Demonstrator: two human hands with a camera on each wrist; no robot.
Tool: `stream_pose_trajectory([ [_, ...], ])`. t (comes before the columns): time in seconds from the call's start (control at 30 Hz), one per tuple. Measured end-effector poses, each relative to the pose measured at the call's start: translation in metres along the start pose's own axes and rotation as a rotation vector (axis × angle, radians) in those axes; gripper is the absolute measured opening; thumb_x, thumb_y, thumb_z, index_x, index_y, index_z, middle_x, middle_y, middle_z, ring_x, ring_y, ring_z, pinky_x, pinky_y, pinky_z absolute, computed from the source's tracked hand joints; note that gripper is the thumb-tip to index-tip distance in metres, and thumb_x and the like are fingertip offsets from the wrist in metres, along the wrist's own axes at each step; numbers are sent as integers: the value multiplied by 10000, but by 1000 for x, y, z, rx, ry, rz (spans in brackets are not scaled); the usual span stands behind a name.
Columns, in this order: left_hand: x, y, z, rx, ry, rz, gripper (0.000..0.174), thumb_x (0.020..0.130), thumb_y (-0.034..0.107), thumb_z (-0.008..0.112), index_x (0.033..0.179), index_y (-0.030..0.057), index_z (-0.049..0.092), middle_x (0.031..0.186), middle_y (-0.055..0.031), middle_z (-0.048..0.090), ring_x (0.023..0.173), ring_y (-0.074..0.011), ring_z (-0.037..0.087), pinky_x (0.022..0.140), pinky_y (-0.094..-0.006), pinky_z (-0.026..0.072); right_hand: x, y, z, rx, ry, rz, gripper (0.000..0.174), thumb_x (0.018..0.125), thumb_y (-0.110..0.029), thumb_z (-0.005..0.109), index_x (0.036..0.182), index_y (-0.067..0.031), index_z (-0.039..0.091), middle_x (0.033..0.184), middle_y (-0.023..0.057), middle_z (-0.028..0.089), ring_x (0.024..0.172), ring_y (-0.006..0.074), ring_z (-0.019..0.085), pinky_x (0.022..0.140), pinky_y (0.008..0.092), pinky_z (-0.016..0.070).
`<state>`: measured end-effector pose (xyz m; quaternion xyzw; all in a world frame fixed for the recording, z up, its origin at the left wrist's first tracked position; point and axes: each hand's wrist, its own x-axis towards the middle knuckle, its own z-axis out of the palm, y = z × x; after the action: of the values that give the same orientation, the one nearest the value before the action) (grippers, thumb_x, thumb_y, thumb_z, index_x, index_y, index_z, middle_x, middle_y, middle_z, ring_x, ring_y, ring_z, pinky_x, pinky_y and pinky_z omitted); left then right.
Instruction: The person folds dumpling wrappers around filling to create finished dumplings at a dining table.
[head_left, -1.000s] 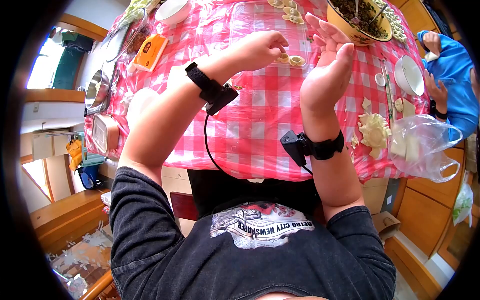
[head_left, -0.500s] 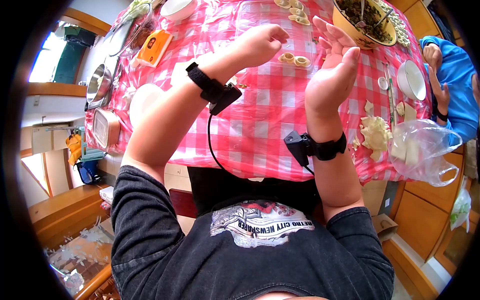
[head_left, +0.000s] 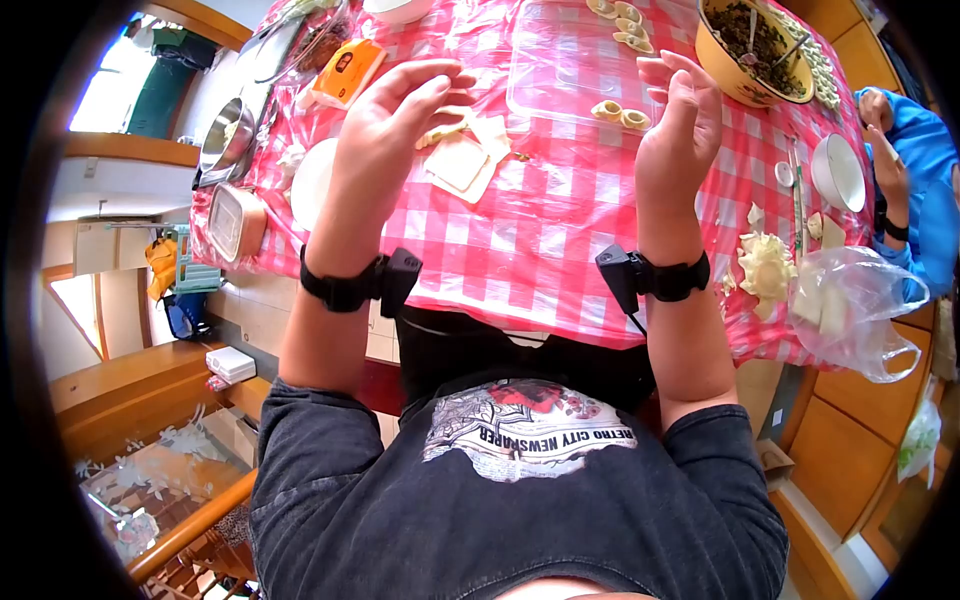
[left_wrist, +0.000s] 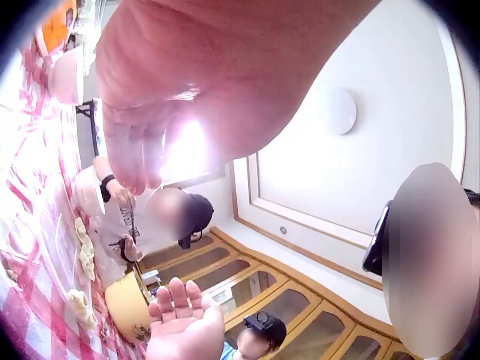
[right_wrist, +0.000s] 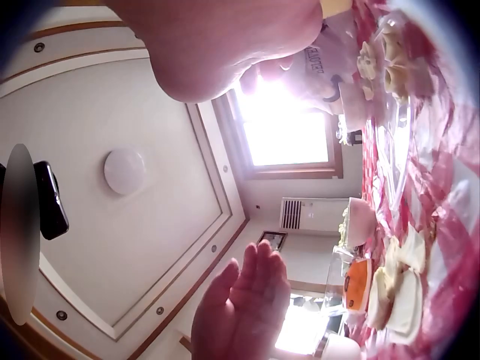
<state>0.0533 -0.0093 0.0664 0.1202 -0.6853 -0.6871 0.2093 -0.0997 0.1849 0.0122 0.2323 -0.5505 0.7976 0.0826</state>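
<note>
Both hands are raised over the checked tablecloth, fingers relaxed and holding nothing. My left hand (head_left: 385, 150) is on the left, beside a stack of square dough wrappers (head_left: 462, 165). My right hand (head_left: 680, 135) is across from it, palm facing inward, near the right edge of a clear plastic tray (head_left: 560, 75). Shaped dumplings (head_left: 619, 114) sit on that tray close to the right fingertips, with several more at its far end. Beyond the right hand stands a yellow bowl (head_left: 708, 60) of chopped dark filling with utensils in it.
An orange packet (head_left: 348, 73) and a metal bowl (head_left: 226, 135) lie left. To the right are a white bowl (head_left: 838, 172), dough scraps (head_left: 766, 270) and a clear plastic bag (head_left: 850, 300). A person in blue (head_left: 905, 185) sits at the right edge.
My left hand has swung left and opened out from over the table's middle, uncovering the wrapper stack. The right hand stays raised, its fingers turned slightly inward.
</note>
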Motion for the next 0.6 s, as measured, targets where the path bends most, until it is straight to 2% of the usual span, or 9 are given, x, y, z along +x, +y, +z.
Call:
stream_pose_trajectory([
  [0.03, -10, 0, -7, 2, 7, 2, 266, 1037, 127, 580, 1222, -56, 636, 1152, -158, 710, 1040, -208, 705, 927, -316, 560, -1, 1, 1, 5, -6, 0, 232, 1060, -182, 469, 1155, -44, 630, 1046, 72, 693, 932, 83, 613, 681, 226, 548],
  [0.1, -28, -8, -20, 43, 148, 0, 238, 1034, 126, 590, 1189, -48, 640, 1115, -147, 720, 989, -188, 708, 891, -302, 560, -1, 5, 3, -24, -67, 60, 201, 1045, -160, 514, 1149, -32, 629, 998, 57, 673, 870, 76, 605, 676, 236, 574],
  [0.13, -35, -15, -25, 3, 175, 29, 204, 1031, 129, 602, 1138, -39, 647, 1070, -132, 731, 926, -169, 709, 854, -288, 557, -2, 6, 5, -48, -78, 71, 178, 1037, -158, 555, 1132, -30, 634, 957, 37, 667, 813, 60, 591, 648, 215, 529],
  [0.17, -42, -23, -33, -6, 175, 12, 184, 1026, 134, 619, 1096, -34, 652, 1042, -122, 736, 896, -159, 708, 831, -286, 557, -3, 7, 5, -45, -86, 68, 178, 1037, -158, 555, 1132, -30, 634, 957, 37, 667, 813, 60, 591, 648, 215, 529],
  [0.27, -59, -43, -39, 56, 201, -24, 176, 1017, 145, 646, 1079, -20, 661, 999, -104, 738, 877, -148, 705, 816, -272, 552, -7, 16, 7, -74, -195, 100, 155, 1019, -150, 617, 1098, -21, 651, 886, 3, 666, 711, 24, 534, 588, 199, 415],
  [0.43, -78, -69, -34, 105, 173, -92, 154, 986, 128, 702, 1013, -21, 674, 906, -32, 713, 818, -69, 638, 739, -224, 513, -7, 13, 15, -194, -247, 57, 154, 1011, -155, 633, 1083, -27, 677, 844, 6, 665, 660, 30, 537, 574, 211, 425],
  [0.5, -81, -78, -35, 117, 157, -121, 157, 982, 140, 710, 993, -13, 676, 876, -16, 697, 785, -61, 614, 714, -221, 499, -5, 2, 21, -347, -336, -2, 148, 1004, -149, 643, 1047, -14, 686, 818, 6, 667, 642, 30, 540, 556, 213, 419],
  [0.57, -83, -83, -37, 124, 155, -124, 165, 973, 154, 722, 981, -5, 679, 852, -8, 683, 767, -57, 596, 701, -224, 490, -7, -16, 32, -455, -395, 63, 165, 990, -160, 659, 1041, -7, 697, 804, 23, 667, 626, 48, 550, 556, 230, 435],
  [0.6, -83, -85, -38, 141, 128, -118, 157, 981, 142, 709, 1008, -10, 681, 886, -23, 696, 810, -68, 626, 734, -223, 506, -8, -22, 38, -566, -498, 145, 182, 980, -168, 670, 1060, -8, 699, 798, 33, 663, 628, 61, 559, 565, 241, 448],
])
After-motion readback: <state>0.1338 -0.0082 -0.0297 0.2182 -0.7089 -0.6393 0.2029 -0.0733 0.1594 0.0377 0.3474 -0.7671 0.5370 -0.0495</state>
